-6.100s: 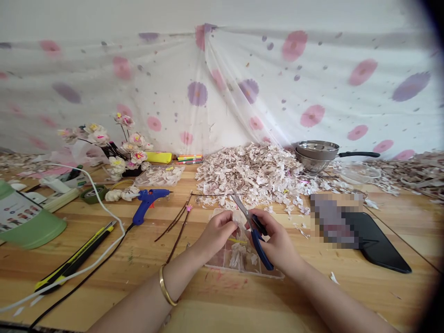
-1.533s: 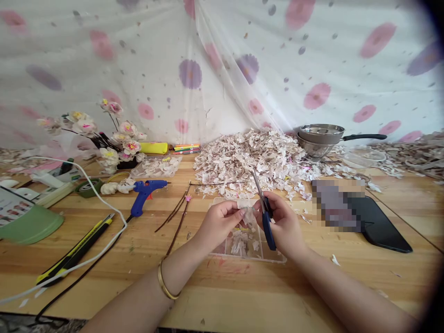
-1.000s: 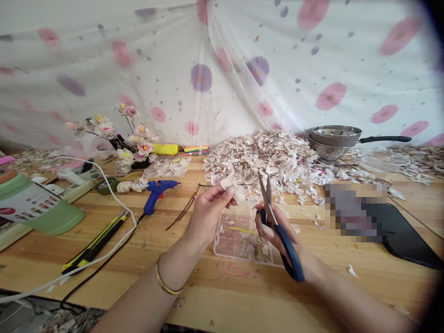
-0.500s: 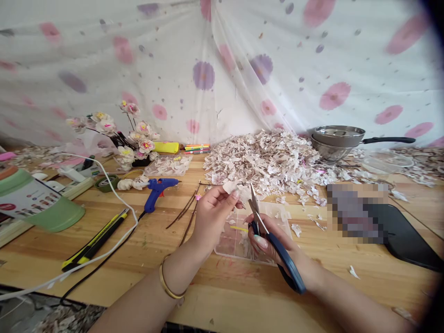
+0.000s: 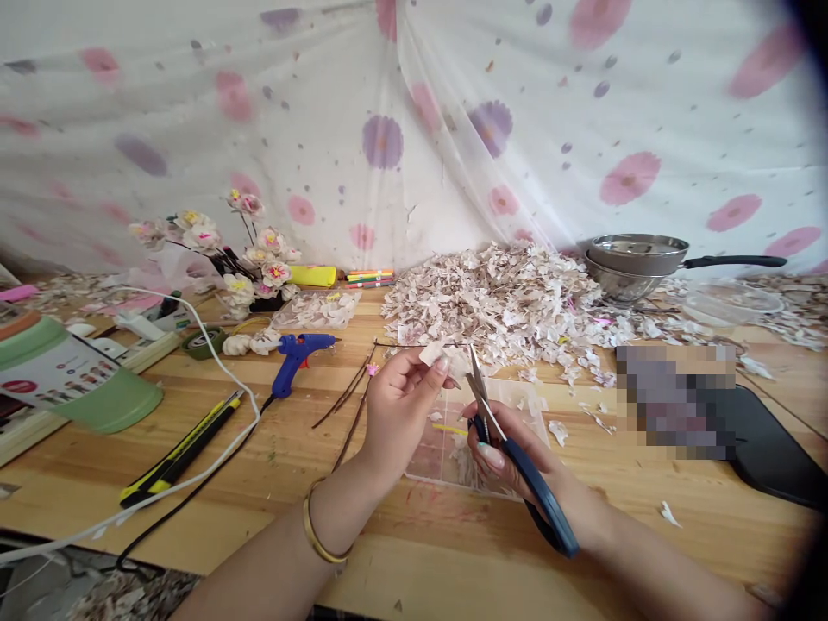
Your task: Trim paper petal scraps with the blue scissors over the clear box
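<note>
A craft workspace, wooden counter (image 5: 414,552) with glue gun (image 5: 291,358), utility knife (image 5: 181,450) and scissors (image 5: 542,502), heap of pale scraps (image 5: 492,297), bunch of flowers (image 5: 276,274)

Blue-handled scissors (image 5: 536,479), off-white scrap (image 5: 458,364) (pink-and-purple-flowered white sheet (image 5: 492,129))

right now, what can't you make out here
All in the head view:
Clear tray: right hand hides its right front part.
Held white piece: left hand covers part.
Scissors: partly hidden by right hand.
Black slab: pixelation hides what lies at its left.
Green container: cut off by left edge; label print too small.
</note>
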The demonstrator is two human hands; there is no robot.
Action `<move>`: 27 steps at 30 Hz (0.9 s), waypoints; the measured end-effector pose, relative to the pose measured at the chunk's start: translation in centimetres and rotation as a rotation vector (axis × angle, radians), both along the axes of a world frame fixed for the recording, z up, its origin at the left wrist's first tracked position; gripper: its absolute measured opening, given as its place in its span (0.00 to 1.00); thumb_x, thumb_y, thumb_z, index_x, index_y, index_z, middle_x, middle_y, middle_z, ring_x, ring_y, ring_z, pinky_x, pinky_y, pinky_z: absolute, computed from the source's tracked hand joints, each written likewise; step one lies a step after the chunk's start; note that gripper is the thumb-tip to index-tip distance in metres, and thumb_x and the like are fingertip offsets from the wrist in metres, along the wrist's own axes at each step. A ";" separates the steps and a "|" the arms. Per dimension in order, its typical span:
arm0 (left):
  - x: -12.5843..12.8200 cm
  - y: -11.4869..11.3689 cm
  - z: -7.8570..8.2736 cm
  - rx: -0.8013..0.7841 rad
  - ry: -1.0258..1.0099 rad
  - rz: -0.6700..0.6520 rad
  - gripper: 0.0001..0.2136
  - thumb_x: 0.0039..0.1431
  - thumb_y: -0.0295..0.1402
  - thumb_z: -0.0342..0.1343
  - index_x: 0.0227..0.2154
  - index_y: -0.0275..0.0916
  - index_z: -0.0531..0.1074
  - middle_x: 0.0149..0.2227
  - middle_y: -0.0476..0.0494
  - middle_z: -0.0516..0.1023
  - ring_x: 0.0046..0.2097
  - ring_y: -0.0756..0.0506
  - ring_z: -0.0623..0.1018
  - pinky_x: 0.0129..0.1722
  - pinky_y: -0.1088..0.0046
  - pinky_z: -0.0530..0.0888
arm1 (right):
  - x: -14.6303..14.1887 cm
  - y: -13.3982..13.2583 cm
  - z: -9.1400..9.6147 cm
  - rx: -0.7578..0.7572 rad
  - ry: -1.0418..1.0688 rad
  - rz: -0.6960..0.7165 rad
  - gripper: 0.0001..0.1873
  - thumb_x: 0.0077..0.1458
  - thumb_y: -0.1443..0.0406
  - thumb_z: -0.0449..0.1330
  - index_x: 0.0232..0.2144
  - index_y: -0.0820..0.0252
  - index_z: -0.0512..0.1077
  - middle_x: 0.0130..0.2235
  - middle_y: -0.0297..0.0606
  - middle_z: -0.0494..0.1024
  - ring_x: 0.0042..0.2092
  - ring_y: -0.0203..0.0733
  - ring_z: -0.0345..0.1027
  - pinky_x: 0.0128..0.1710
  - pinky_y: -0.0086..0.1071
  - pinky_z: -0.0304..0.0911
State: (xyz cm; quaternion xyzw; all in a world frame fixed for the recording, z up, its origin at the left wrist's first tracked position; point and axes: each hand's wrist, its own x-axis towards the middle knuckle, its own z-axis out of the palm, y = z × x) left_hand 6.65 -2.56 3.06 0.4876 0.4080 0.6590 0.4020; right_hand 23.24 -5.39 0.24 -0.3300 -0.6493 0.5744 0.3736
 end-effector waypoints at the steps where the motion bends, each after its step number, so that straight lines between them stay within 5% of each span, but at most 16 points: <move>1: 0.0 -0.1 0.0 0.006 0.015 0.006 0.10 0.52 0.38 0.66 0.29 0.37 0.75 0.26 0.49 0.79 0.29 0.50 0.78 0.32 0.76 0.75 | 0.0 0.0 0.0 -0.004 0.006 -0.002 0.22 0.59 0.45 0.57 0.46 0.52 0.65 0.32 0.32 0.63 0.32 0.37 0.58 0.33 0.31 0.63; 27: -0.3 0.1 -0.5 -0.028 -0.024 -0.073 0.09 0.53 0.37 0.65 0.30 0.37 0.75 0.26 0.50 0.78 0.29 0.51 0.77 0.32 0.78 0.75 | -0.4 0.1 0.3 -0.009 -0.059 -0.082 0.24 0.56 0.45 0.58 0.43 0.56 0.65 0.29 0.30 0.62 0.27 0.35 0.56 0.30 0.29 0.61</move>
